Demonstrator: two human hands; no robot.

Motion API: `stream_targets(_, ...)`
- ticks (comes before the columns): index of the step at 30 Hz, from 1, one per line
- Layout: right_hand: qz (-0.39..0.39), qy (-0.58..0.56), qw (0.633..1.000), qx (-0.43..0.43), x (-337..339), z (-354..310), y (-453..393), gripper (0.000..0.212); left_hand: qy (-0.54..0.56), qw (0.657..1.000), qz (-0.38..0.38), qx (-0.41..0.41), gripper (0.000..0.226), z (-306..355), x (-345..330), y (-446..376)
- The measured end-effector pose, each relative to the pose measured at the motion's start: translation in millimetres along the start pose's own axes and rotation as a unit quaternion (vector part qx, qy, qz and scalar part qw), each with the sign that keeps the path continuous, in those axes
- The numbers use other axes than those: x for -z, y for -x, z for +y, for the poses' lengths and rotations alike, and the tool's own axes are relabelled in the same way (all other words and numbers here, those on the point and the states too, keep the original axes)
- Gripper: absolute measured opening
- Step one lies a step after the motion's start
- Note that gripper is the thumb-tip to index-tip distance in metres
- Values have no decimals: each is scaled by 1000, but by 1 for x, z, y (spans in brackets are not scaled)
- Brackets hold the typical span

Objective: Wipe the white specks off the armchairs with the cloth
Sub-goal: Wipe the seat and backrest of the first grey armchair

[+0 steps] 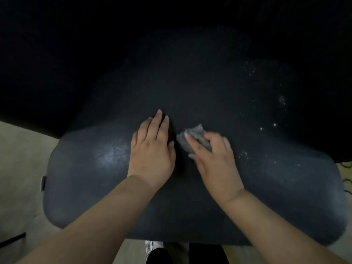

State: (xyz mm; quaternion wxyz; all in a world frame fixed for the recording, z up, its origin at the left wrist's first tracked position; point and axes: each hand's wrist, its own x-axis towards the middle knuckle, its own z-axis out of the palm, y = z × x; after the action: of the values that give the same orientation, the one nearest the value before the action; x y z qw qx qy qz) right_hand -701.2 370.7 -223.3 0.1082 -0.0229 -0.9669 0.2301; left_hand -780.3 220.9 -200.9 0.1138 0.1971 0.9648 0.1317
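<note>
Cloth (196, 139): small grey wad, middle of frame, lying on the dark seat of the armchair (114, 187). Right hand (213, 159) has its fingers curled over the wad, grip closed on it, pressing it down against the upholstery. Left hand (152, 149) lies just beside it, fingers straight and flat on the seat, holding nothing, likely bracing the cushion. White specks (251, 71): scattered over the right half of the frame, a loose cluster at upper right, a denser patch at far right, more dots just right of the wiping hand near the seat's front edge. The cloth sits left of nearly all of them. To do this step well, I judge the stroke should run rightward in overlapping passes, gathering the specks toward one edge rather than spreading them; firm, even pressure, and refold the wad so a clean face meets the fabric. The left hand can follow to keep the cushion taut. Surface: dark, finely grained covering, rounded cushion, a dull sheen at left of centre. Backrest at top of frame is too dark to read for specks. Room: dim; pale floor (19, 168) at lower left and bottom edge; dark cables at far right.
</note>
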Motion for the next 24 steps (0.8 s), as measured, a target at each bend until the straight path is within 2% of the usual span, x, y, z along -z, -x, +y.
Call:
stream_targets(3,28,20,999,-30,14,20,16,47,-16,1000,-7,-18,60,-1,1,10)
stream_targets(6,78,31,991,-104,15,36,-10,45,-19,999,-16,-31,60,0,0,23)
stream_targets(8,93,6,986,-139,7,25,-22,48,-20,999,-18,-43,60,0,-2,32)
stream_targets(11,60,8,993,-98,-4,-7,5,52,-9,999,-24,-48,60,0,-6,40)
stream_targets(14,27,34,998,-44,4,-10,55,49,-9,998,-26,-52,60,1,-5,46)
stream_targets(16,45,52,996,-58,16,7,62,48,-13,998,-34,-58,59,2,-4,49)
stream_targets(20,104,49,978,-172,20,26,27,52,-18,997,-42,-67,60,3,-3,53)
stream_targets(22,96,38,981,-166,9,6,26,50,-17,997,-44,-68,60,2,-2,53)
stream_targets(24,67,33,991,-111,-2,-18,51,52,-18,996,-49,-73,61,1,-1,54)
